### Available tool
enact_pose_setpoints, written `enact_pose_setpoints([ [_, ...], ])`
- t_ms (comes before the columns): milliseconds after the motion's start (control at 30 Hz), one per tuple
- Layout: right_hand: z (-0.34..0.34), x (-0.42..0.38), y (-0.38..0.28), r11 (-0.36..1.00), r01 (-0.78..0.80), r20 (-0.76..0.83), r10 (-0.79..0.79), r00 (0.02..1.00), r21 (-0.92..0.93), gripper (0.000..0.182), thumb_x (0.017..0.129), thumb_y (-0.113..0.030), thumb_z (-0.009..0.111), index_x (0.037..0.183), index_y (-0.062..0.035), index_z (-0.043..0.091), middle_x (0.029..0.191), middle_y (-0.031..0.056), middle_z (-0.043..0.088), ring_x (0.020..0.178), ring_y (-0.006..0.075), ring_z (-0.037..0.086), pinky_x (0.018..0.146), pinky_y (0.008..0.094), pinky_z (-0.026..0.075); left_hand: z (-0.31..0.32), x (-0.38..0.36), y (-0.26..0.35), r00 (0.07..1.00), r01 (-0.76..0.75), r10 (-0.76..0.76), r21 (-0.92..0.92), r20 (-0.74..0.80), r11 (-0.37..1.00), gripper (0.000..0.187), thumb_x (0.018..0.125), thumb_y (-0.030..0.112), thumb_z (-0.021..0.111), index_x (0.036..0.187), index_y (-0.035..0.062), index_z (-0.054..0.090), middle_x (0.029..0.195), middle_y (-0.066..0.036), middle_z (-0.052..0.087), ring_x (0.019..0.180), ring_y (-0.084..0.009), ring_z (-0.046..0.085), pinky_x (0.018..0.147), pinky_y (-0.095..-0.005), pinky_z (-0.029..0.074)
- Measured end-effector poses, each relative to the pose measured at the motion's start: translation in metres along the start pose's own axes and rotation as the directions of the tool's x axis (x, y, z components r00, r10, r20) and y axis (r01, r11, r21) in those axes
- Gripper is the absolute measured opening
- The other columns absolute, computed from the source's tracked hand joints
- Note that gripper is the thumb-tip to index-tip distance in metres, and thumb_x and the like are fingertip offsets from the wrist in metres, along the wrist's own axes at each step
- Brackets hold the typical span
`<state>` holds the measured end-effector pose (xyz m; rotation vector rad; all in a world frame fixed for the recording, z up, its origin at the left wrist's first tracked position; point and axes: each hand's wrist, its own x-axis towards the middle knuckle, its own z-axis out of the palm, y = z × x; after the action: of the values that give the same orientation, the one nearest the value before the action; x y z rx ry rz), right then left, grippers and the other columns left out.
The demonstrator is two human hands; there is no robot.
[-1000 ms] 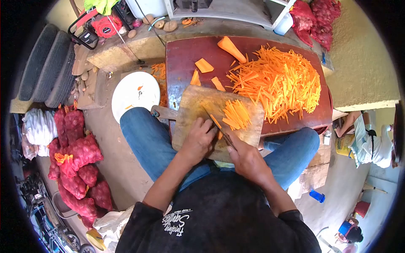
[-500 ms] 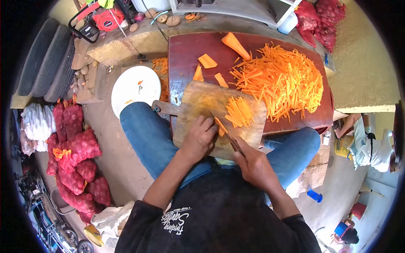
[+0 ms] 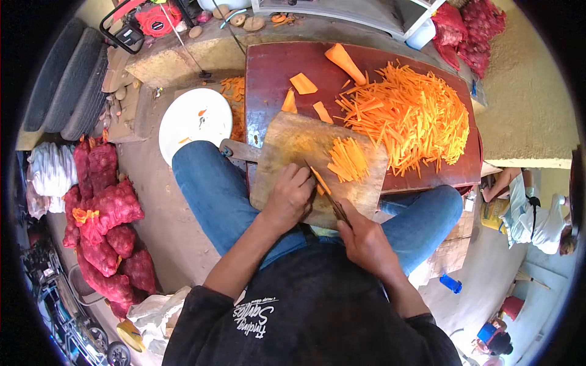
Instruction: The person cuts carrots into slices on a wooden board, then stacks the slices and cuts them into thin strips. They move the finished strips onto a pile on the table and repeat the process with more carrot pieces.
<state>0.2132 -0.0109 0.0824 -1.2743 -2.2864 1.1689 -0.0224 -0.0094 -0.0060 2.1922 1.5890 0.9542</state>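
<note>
My right hand (image 3: 369, 241) is closed around the handle of a knife (image 3: 335, 205), whose blade slants across a worn wooden cutting board (image 3: 274, 146). Curled fingers of my left hand (image 3: 290, 195) press a piece of carrot against the board, right beside the blade; most of that piece is hidden under them. A thin carrot slice (image 3: 320, 179) lies along the knife. To the right on the board rests a small bundle of carrot sticks (image 3: 349, 160). Behind it, a large heap of cut carrot sticks (image 3: 415, 119) covers part of the reddish table (image 3: 268, 67).
A whole peeled carrot (image 3: 345, 63) and a few flat carrot slabs (image 3: 303, 83) lie behind the board. On the left are a white round lid or basin (image 3: 195, 122), red net sacks (image 3: 116, 210) and stacked tyres (image 3: 55, 73). Another person (image 3: 531, 210) is at far right.
The whole view has shifted slightly. Both hands keep nearly the same place on the board, with the knife still beside the left fingers. The person at far right has moved a little.
</note>
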Motion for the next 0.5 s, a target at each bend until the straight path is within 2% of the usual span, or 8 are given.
enact_pose_setpoints([
  [133,0.012,0.020,0.015,0.996,0.084,-0.068,-0.084,0.994,-0.005,0.051,0.110,-0.012,0.067,0.158,-0.0058,0.054,0.111,0.0352,0.075,0.101,0.0553,0.074,0.083,0.0594,0.061,0.004,-0.002,-0.002,0.998,-0.027,0.026,-0.006,-0.053,1.000,0.031,0.070,-0.002,0.079,0.101,-0.0017,0.074,0.107,-0.015,0.064,0.103,-0.0381,0.061,0.092,-0.0475,0.055],
  [233,0.001,0.013,0.008,0.991,0.105,-0.078,-0.099,0.992,0.081,0.051,0.109,-0.012,0.068,0.157,-0.0041,0.053,0.107,0.0346,0.075,0.099,0.0556,0.074,0.081,0.0600,0.060,0.000,-0.001,-0.002,0.997,-0.041,0.040,0.000,-0.059,0.999,0.031,0.069,-0.002,0.079,0.100,-0.0021,0.074,0.107,-0.015,0.064,0.103,-0.0381,0.061,0.091,-0.0476,0.055],
  [333,-0.007,-0.004,0.000,0.999,-0.026,0.030,0.024,0.999,0.045,0.050,0.109,-0.011,0.068,0.155,-0.0017,0.053,0.111,0.0346,0.075,0.102,0.0559,0.073,0.084,0.0584,0.060,-0.001,-0.002,0.000,0.999,-0.009,0.009,0.001,-0.038,1.000,0.031,0.069,-0.002,0.079,0.100,-0.0026,0.075,0.107,-0.015,0.064,0.102,-0.0376,0.061,0.090,-0.0472,0.055],
  [433,0.009,0.009,0.006,0.996,0.088,-0.064,-0.087,0.994,0.011,0.050,0.109,-0.011,0.068,0.155,-0.0011,0.053,0.111,0.0345,0.075,0.103,0.0557,0.074,0.084,0.0582,0.060,0.001,0.000,0.001,0.999,-0.011,0.012,0.013,-0.038,1.000,0.028,0.071,-0.001,0.078,0.098,-0.0026,0.074,0.105,-0.015,0.064,0.101,-0.0370,0.061,0.089,-0.0463,0.055],
  [500,0.009,0.023,0.010,0.995,0.096,-0.034,-0.096,0.995,0.005,0.051,0.108,-0.011,0.069,0.156,-0.0010,0.053,0.112,0.0344,0.075,0.104,0.0557,0.074,0.084,0.0584,0.061,0.003,0.001,-0.001,0.996,-0.046,0.048,0.024,-0.073,0.999,0.025,0.072,-0.001,0.077,0.097,-0.0023,0.074,0.103,-0.015,0.063,0.100,-0.0367,0.061,0.089,-0.0457,0.055],
])
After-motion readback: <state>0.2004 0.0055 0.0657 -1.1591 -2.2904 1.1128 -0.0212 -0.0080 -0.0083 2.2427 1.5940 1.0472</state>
